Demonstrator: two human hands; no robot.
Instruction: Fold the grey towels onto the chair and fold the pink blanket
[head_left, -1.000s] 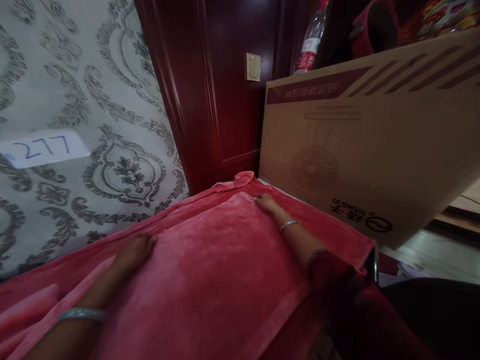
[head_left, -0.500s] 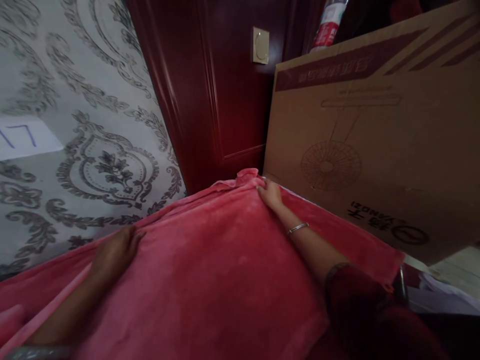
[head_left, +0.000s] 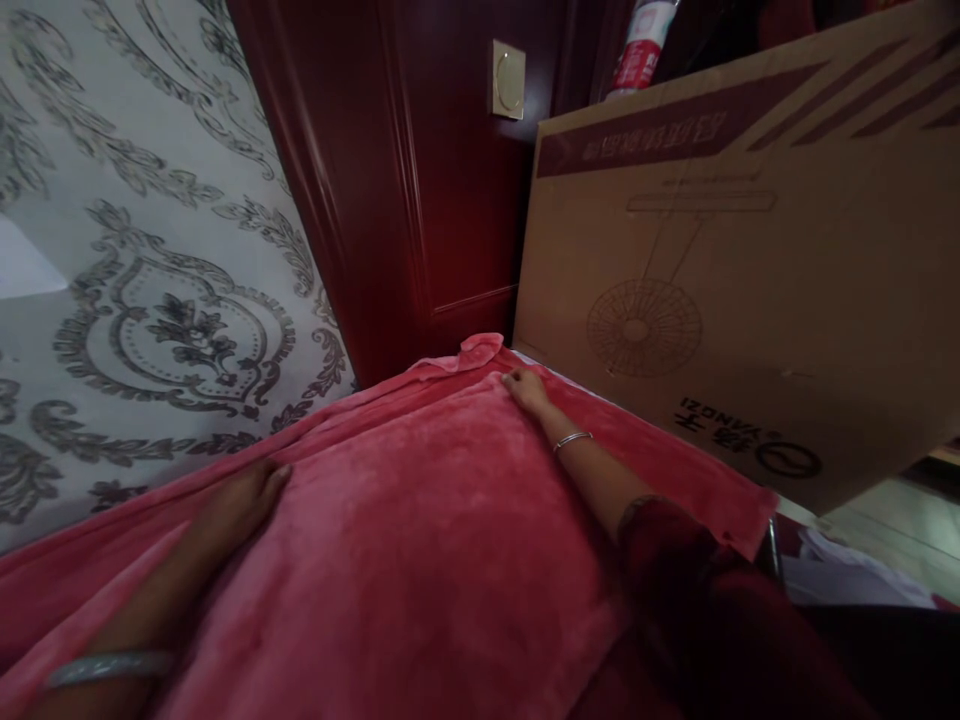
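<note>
A pinkish-red plush blanket point(head_left: 420, 520) is spread wide before me, with a fold line running across it between my hands. My right hand point(head_left: 527, 390) pinches the blanket's folded edge near the far corner, where the fabric bunches up. At the left, my left hand point(head_left: 244, 502) is closed on the same edge, its fingers partly hidden behind the thumb and back of the hand. A silver bracelet point(head_left: 574, 439) circles the right wrist, and a pale bangle point(head_left: 112, 666) circles the left.
Patterned wallpaper point(head_left: 187, 320) with a white paper point(head_left: 22, 265) borders the left side. A dark red wooden panel point(head_left: 465, 220) carrying a gold plate point(head_left: 508, 80) stands behind. A large cardboard box point(head_left: 720, 280) rises at the right, with a red-labelled bottle point(head_left: 641, 50) at its top edge.
The right hand and the fold edge have separated slightly from the bunched corner. The whole view has shifted a little, so the wall and box appear further left.
</note>
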